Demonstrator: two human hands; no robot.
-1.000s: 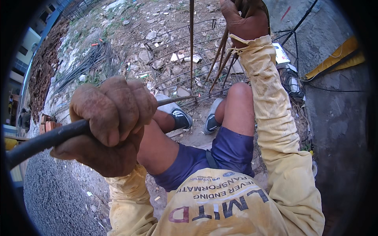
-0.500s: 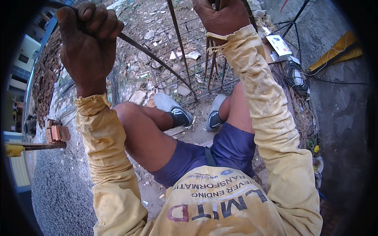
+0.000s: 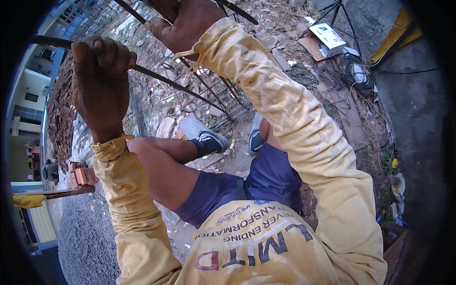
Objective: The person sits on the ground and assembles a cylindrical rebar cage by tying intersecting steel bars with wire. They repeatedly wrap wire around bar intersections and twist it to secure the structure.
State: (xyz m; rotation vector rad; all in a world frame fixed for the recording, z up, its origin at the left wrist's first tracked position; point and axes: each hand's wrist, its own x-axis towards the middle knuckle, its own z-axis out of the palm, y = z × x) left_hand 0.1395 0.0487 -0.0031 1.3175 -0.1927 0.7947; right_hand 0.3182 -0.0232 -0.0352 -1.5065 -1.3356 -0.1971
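Note:
My left hand (image 3: pixel 102 80) is closed round a thin dark steel bar (image 3: pixel 175 85), which slants down to the right toward the ground by my feet. Further up, my right hand (image 3: pixel 192 26) reaches across toward the left, its thumb pointing left and its fingers partly cut off by the top edge. It grips among several dark bars; one runs from the upper left past the thumb. A short curved bar end (image 3: pixel 240 12) sticks out to its right. Below the hands, more bars (image 3: pixel 206 83) form a frame standing on the ground between my hands and feet.
Rubble and stones (image 3: pixel 166 126) cover the ground ahead. Bricks (image 3: pixel 83 175) are stacked at left above a heap of dark gravel (image 3: pixel 88 237). On the right are a cardboard box (image 3: pixel 327 40), a tripod (image 3: pixel 339 5), coiled black cable (image 3: pixel 356 73) and a yellow cloth (image 3: pixel 399 35).
My right hand has moved left, closer to my left hand, with its forearm now slanting across. The left hand keeps its grip on the bar. The whole view has shifted slightly.

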